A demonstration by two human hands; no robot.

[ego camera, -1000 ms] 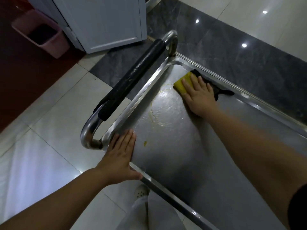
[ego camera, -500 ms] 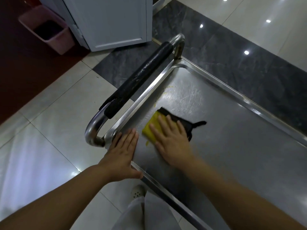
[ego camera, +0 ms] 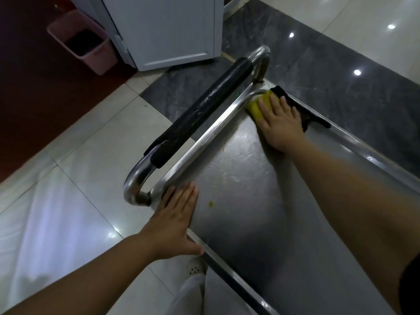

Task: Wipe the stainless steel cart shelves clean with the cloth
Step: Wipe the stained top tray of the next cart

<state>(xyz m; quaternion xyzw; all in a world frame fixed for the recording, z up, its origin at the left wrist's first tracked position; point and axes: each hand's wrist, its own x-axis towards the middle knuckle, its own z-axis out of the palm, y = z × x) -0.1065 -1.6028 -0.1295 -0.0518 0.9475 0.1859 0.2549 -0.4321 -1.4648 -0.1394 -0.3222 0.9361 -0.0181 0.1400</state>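
The wiping step is in hand on the cart's top shelf. The right hand lies flat on the yellow-and-black cloth, its fingers straight and slightly spread, pressing rather than gripping, and the cloth sits in the shelf corner just beside the far end of the black-padded handle. The left hand also lies flat, fingers straight and close together, holding nothing; it rests on the shelf corner by the handle's near end, seemingly to steady the cart. A small yellow spot sits just beside the left fingertips, and a faint yellow smear lies by the rim about level with the handle's middle. The shelf looks only partly clean, so the next move likely calls for drawing the cloth toward the handle's near end under firm flat pressure, over the smear and on to the spot
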